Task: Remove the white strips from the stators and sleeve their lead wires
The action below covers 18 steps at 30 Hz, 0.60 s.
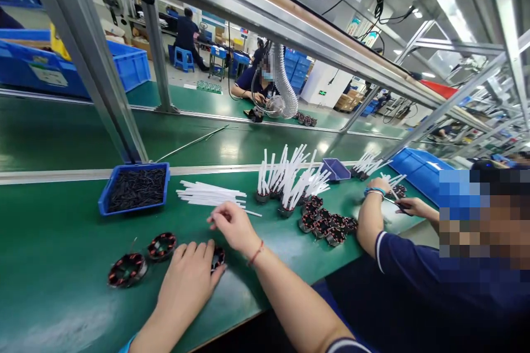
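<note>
My left hand [188, 273] rests over a round black motor stator with copper windings [218, 258], its thumb and fingers wrapped round it on the green table. Above and to the right, my right hand [232, 226] is raised with its thumb and forefinger pinched together; whatever lies between the fingertips is too small to make out. Two more stators [127, 270] [162, 246] lie to the left of my left hand. Just behind my right hand is a loose pile of white tubes [207, 193].
A blue tray of black pieces [136, 187] stands at the left. Right of centre are stators with upright white tubes [290, 182] and a cluster of bare stators [325, 223]. A co-worker's arms [370, 220] work at the right. Metal posts [107, 88] rise behind.
</note>
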Each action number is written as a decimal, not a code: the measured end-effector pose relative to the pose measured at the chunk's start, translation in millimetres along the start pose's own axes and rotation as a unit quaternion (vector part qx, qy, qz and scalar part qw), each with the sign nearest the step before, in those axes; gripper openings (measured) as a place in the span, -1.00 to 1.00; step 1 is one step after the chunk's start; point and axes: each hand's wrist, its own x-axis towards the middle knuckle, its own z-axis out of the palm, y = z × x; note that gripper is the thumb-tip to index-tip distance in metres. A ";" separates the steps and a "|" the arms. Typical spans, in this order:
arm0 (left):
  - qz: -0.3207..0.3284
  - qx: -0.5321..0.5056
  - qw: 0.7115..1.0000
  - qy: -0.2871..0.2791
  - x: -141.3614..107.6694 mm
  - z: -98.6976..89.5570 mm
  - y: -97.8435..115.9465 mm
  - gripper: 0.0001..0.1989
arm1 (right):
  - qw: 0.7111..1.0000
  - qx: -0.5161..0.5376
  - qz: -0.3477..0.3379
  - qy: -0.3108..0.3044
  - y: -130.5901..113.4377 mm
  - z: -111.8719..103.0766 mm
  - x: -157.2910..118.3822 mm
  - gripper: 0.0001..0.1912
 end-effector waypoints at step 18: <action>0.034 -0.384 0.908 -0.166 54.3 19.5 5.2 -0.70 | 0.993 0.098 0.056 0.035 52.6 -55.3 -71.1 -0.93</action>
